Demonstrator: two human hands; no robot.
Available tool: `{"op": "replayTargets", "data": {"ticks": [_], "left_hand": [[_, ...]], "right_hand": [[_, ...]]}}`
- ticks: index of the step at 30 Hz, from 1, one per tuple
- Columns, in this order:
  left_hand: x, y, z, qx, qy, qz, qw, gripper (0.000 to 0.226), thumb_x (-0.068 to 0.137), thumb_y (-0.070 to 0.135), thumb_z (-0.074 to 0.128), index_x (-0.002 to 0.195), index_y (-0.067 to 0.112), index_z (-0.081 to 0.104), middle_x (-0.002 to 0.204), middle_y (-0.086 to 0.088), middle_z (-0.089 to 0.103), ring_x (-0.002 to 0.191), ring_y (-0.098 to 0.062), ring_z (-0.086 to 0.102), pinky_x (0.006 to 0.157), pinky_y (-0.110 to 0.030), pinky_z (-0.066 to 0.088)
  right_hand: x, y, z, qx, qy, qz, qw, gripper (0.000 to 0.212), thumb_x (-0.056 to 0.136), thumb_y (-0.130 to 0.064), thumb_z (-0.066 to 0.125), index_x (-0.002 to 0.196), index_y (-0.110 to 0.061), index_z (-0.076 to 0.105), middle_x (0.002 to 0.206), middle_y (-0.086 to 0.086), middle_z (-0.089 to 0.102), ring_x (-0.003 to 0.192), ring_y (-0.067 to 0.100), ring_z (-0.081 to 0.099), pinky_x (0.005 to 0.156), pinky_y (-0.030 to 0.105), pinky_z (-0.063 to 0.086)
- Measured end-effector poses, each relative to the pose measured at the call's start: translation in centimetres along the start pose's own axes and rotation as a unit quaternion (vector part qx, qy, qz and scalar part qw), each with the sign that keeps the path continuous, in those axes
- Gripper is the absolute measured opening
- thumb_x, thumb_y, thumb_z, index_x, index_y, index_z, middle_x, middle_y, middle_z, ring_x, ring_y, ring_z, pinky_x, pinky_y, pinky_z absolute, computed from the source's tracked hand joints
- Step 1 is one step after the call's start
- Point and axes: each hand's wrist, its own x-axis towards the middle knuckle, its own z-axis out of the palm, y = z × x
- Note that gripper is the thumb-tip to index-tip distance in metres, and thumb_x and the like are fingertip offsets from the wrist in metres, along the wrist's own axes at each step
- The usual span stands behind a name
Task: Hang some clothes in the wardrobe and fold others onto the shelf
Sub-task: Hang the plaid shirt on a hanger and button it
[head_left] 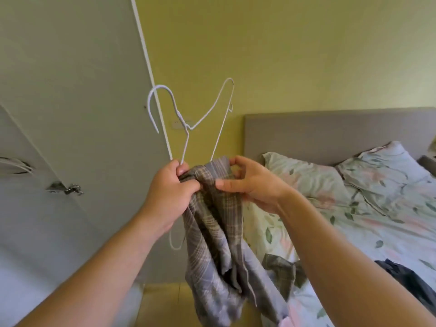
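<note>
A grey wardrobe door [70,90] fills the left of the frame, with a metal handle [64,188] at mid-left and a white edge strip running diagonally down towards the centre. Behind it is a yellow-green wall [283,55] with a small white switch plate [177,125]. On the right stands a bed [389,232] with floral bedding, a grey headboard [330,133] and 2 pillows [306,175] side by side against it. A dark garment [405,279] lies on the bedding at the lower right.

In the centre, between the wardrobe door and the bed, a white wire hanger [186,128] is held up on end, its hook [162,90] pointing to the upper left and 1 shoulder rising at the upper centre. A plaid garment [212,232] in grey hangs from the 2 hands and drapes down to the bottom centre, part of it resting on the bed's edge.

The left hand [169,194] is closed in a fist round the hanger's wire together with a bunch of the garment; the hanger's lower end shows below the wrist. The right hand [250,185] pinches the garment's top edge between thumb and forefinger, its other fingers loosely extended over the cloth.
</note>
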Motion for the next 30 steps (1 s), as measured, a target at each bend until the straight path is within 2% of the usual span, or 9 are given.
{"op": "replayTargets", "data": {"ticks": [3,8,10,11,14,18,21,24,30], "left_hand": [[-0.8,0.3,-1.8,-0.005,0.065,0.016,0.998,0.037,0.062,0.006,0.060,0.066,0.024,0.028,0.055,0.010,0.031,0.057,-0.016,0.029,0.058,-0.033,0.026],[-2.3,-0.2,-6.0,-0.003,0.141,-0.010,0.990,0.041,0.066,0.005,0.063,0.064,0.026,0.028,0.058,0.004,0.030,0.061,-0.016,0.030,0.061,-0.035,0.025],[-3.1,-0.3,-8.0,0.027,0.170,-0.010,0.985,0.039,0.061,0.011,0.063,0.062,0.027,0.028,0.061,0.001,0.031,0.061,-0.016,0.030,0.061,-0.035,0.026],[-3.6,-0.3,-8.9,0.044,0.183,-0.011,0.982,0.039,0.060,0.013,0.064,0.062,0.027,0.028,0.061,0.001,0.031,0.061,-0.016,0.030,0.061,-0.034,0.026],[-5.5,-0.7,-11.4,0.064,0.208,-0.021,0.976,0.042,0.059,0.015,0.067,0.061,0.027,0.028,0.063,-0.001,0.029,0.062,-0.017,0.028,0.061,-0.035,0.025],[-8.3,-0.8,-15.0,0.111,0.239,-0.027,0.964,0.046,0.057,0.015,0.072,0.061,0.026,0.028,0.058,0.004,0.028,0.059,-0.016,0.027,0.059,-0.033,0.024],[-9.2,-1.0,-17.9,0.147,0.297,-0.043,0.943,0.053,0.060,0.005,0.077,0.063,0.024,0.028,0.060,0.001,0.033,0.062,-0.017,0.030,0.059,-0.033,0.026],[-9.8,-1.4,-19.9,0.194,0.329,-0.071,0.922,0.058,0.056,-0.002,0.080,0.067,0.023,0.029,0.066,-0.004,0.033,0.064,-0.018,0.029,0.057,-0.032,0.024],[-11.3,-3.7,-22.8,0.210,0.356,-0.108,0.904,0.061,0.053,0.003,0.082,0.067,0.022,0.026,0.069,-0.005,0.035,0.063,-0.018,0.033,0.060,-0.033,0.028]], "right_hand": [[1.2,5.5,3.5,-0.113,-0.077,0.044,0.990,0.061,0.071,-0.016,0.089,0.125,-0.015,0.060,0.115,0.004,0.073,0.110,0.022,0.068,0.101,0.044,0.050],[2.7,12.8,8.0,-0.359,-0.045,0.083,0.929,0.032,0.077,-0.045,0.078,0.102,-0.026,0.070,0.098,-0.007,0.073,0.090,0.014,0.067,0.084,0.035,0.056],[2.9,13.0,8.7,-0.353,-0.024,0.089,0.931,0.013,0.089,-0.036,0.069,0.080,-0.027,0.064,0.080,-0.006,0.068,0.071,0.012,0.061,0.062,0.024,0.050],[3.1,12.7,9.0,-0.361,-0.017,0.082,0.929,0.021,0.093,-0.030,0.064,0.073,-0.030,0.059,0.075,-0.006,0.064,0.066,0.011,0.058,0.057,0.022,0.045],[3.8,10.9,9.5,-0.444,-0.047,0.032,0.894,0.031,0.098,-0.022,0.054,0.068,-0.029,0.051,0.079,-0.001,0.062,0.072,0.019,0.057,0.061,0.027,0.041],[4.6,8.4,10.5,-0.467,-0.110,-0.044,0.876,0.044,0.098,-0.019,0.054,0.058,-0.030,0.042,0.059,-0.011,0.048,0.056,0.002,0.044,0.053,0.018,0.033],[5.4,7.6,11.3,-0.476,-0.191,-0.050,0.857,0.045,0.100,-0.030,0.055,0.058,-0.022,0.040,0.056,-0.006,0.045,0.050,0.006,0.039,0.052,0.018,0.034],[6.6,7.8,11.9,-0.479,-0.245,-0.034,0.842,0.049,0.099,-0.038,0.056,0.057,-0.018,0.040,0.060,0.005,0.048,0.058,0.013,0.046,0.059,0.030,0.037],[8.7,4.8,13.2,-0.407,-0.181,-0.054,0.894,0.046,0.091,-0.042,0.068,0.071,-0.001,0.063,0.058,0.005,0.044,0.056,0.014,0.041,0.057,0.028,0.033]]}}
